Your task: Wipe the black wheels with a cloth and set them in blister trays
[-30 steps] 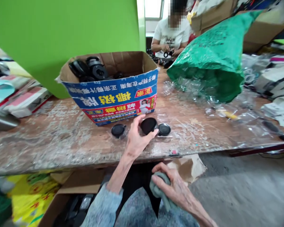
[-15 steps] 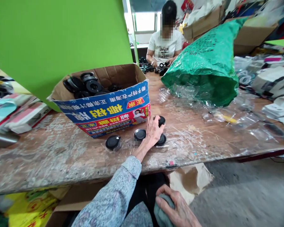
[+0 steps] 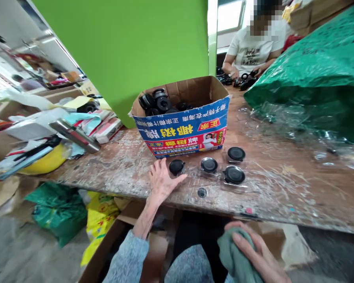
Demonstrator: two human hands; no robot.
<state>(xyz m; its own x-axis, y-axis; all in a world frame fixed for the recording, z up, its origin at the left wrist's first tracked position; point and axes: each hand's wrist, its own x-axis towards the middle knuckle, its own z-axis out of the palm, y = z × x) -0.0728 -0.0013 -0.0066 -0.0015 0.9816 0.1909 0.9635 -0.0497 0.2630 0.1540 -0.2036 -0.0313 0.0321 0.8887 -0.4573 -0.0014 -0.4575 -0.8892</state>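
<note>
My left hand [image 3: 163, 179] lies open on the worn wooden table [image 3: 283, 188], fingers apart, its thumb almost touching a black round plastic cap [image 3: 177, 167]. To the right stand a cap with a shiny grey centre [image 3: 209, 165] and two more black caps [image 3: 236, 153] [image 3: 234, 174], some on clear plastic film. A small dark ring [image 3: 201, 192] lies nearer the edge. My right hand [image 3: 253, 251] is below the table edge, shut on a grey-green cloth [image 3: 236, 251]. Several similar black parts [image 3: 162, 104] lie inside an open cardboard box [image 3: 179, 131].
A large green plastic sack [image 3: 312, 74] and crumpled clear film fill the table's right side. Beyond the box, a person in a white T-shirt [image 3: 253, 51] handles black parts. A green panel [image 3: 120, 51] stands behind the box. Cardboard and bags lie below.
My left hand has moved left and let go of the caps, which now stand apart in a loose group. The view has swung, and my right hand still grips the cloth.
</note>
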